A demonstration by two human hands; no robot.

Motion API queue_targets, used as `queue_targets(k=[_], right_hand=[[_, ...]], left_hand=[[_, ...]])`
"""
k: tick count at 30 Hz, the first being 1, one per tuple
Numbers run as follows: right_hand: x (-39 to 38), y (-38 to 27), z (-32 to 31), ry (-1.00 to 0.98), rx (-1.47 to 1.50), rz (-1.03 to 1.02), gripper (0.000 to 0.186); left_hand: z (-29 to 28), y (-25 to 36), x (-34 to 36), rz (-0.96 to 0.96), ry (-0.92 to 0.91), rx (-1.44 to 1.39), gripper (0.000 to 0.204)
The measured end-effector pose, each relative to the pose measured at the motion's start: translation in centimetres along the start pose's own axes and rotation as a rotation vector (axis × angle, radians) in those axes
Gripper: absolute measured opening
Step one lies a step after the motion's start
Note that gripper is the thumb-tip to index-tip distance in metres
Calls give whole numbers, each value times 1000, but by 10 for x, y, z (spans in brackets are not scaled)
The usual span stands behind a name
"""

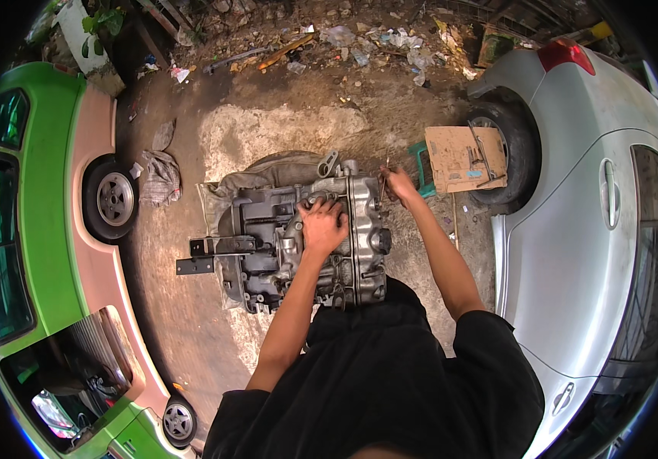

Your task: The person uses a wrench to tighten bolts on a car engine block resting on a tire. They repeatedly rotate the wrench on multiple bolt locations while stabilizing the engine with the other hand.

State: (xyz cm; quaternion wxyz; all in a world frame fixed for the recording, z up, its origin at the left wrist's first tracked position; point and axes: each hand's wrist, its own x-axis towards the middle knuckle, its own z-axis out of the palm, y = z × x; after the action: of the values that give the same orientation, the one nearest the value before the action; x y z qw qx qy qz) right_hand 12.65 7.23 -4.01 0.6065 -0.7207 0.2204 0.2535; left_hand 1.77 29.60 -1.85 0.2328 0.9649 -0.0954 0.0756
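A grey metal car engine (267,237) lies on the ground in front of me, its ribbed metal cover (363,229) on the right side. My left hand (323,225) rests on top of the engine, fingers slightly apart and bent over a cast part, holding nothing loose. Beyond the cover's far right corner, my right hand (399,186) is closed round a thin metal tool (383,186). That tool stands close against the engine's side; its kind and its lower tip are too small to make out. A bracket with a ring-shaped end (329,163) sticks up at the engine's far edge.
A cardboard sheet (451,157) with several metal tools lies over a green stool (423,170) at the right. A silver car (574,229) stands on the right, a green and pink vehicle (61,191) on the left. Litter (359,46) and a crumpled sack (160,177) lie around.
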Motion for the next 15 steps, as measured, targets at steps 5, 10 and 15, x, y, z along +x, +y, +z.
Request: queue_targets(k=[5, 10, 15], right_hand=[[10, 1, 7, 66, -173, -45, 28], [10, 1, 8, 104, -256, 0, 37], [12, -6, 15, 120, -456, 23, 39]], left_hand=[[-2, 0, 1, -12, -48, -22, 28], [-2, 2, 1, -12, -5, 11, 26], [-3, 2, 2, 2, -3, 4, 26]])
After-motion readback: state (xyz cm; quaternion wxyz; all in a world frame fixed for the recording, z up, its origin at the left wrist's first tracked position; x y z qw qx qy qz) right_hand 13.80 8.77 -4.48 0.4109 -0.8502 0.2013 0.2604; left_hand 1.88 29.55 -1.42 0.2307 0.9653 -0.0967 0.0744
